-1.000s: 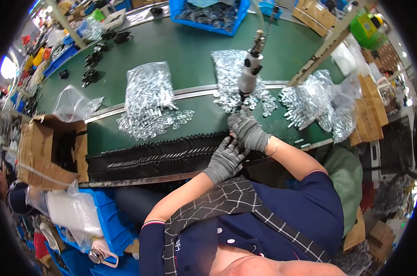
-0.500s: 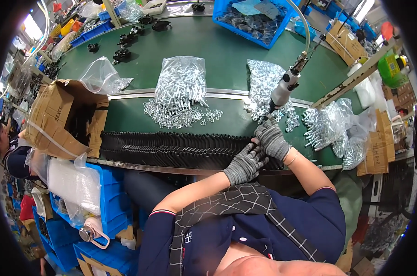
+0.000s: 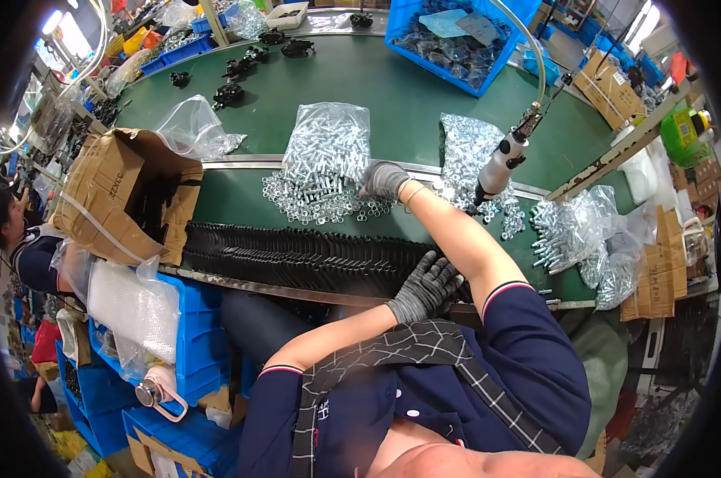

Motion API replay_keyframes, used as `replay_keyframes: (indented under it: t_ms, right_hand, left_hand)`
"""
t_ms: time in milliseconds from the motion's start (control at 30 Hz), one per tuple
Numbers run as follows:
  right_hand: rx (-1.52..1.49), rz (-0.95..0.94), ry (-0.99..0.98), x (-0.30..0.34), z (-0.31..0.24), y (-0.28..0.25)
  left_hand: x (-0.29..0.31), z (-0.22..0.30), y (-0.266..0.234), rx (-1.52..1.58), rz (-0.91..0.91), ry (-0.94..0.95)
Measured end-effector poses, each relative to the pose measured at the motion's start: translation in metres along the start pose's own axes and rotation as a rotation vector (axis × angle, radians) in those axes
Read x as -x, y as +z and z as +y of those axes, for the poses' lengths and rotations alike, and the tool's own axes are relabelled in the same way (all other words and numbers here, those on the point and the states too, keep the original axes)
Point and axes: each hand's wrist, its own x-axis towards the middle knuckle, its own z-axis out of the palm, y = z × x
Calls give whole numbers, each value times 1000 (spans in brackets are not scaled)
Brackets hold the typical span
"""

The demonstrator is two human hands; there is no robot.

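Note:
My left hand (image 3: 425, 288), in a grey striped glove, lies with its fingers stretched over the right end of a long row of black, thin curved parts (image 3: 296, 253) along the table's near edge. My right hand (image 3: 387, 180), gloved alike, is at the right side of a pile of silver bolts (image 3: 327, 179) and loose nuts (image 3: 316, 209). Its fingers bend together, and their tips are partly hidden, so what they pinch does not show. Right of that hand, an air screwdriver (image 3: 500, 166) hangs tilted from its hose, with nothing holding it.
A clear bag of silver hardware (image 3: 465, 143) lies behind the screwdriver; more bolt bags (image 3: 587, 227) lie at the right. An open cardboard box (image 3: 105, 195) stands at the left end. A blue bin (image 3: 412, 40) and several black assemblies (image 3: 230, 95) are farther back.
My right hand has left the screwdriver's tip and my left hand, moving left and away to the bolt pile. My left hand stays at the black row. The whole view has shifted slightly.

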Motion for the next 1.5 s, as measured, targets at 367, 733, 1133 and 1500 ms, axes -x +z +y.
replay_keyframes:
  t_ms: [367,733,1133,1500]
  right_hand:
    - [-684,231,16,92,27,15]
    - [278,248,-137,88,11,15]
    - [-176,299,-53,145,53,27]
    - [-155,868,-266,233,47,70]
  left_hand:
    - [-10,-6,-34,-68,-283,57]
    - [-10,0,-19,-116,-229,43]
    - [-16,-11,-10,-121,-198,81]
    - [-12,-19,0,-45,-146,62]
